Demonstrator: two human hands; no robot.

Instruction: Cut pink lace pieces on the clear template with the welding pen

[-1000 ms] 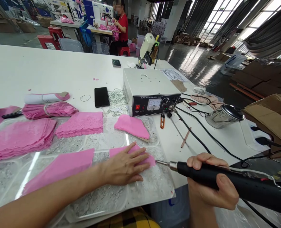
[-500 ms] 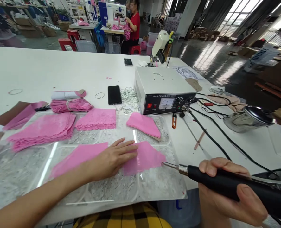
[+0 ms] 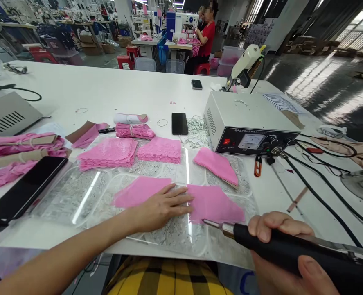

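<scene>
My left hand (image 3: 163,206) lies flat, fingers stretched to the right, its fingertips on the left edge of a thin pink fabric piece (image 3: 216,203). A second pink piece (image 3: 143,190) lies partly behind that hand. My right hand (image 3: 279,246) is wrapped round the black handle of an ultrasonic cutter (image 3: 261,241). Its pointed metal tip is at the lower edge of the fabric near my left fingertips; whether it touches is unclear. Beneath is a clear plastic sheet (image 3: 175,237) with rounded panels. Behind lies a pink cut-out on a brown backing (image 3: 216,166).
Stacks of pink lace pieces (image 3: 107,153) and a bundled roll (image 3: 135,131) lie behind my left hand. A control box (image 3: 251,123) stands at the back right, with black cables (image 3: 325,200) running across the right side. Phones (image 3: 179,123) and orange snips (image 3: 258,166) lie on the table.
My view has swung left, so the table's things appear further right. The cutter's tip has moved from the fabric's right edge to its lower edge, closer to my left fingertips.
</scene>
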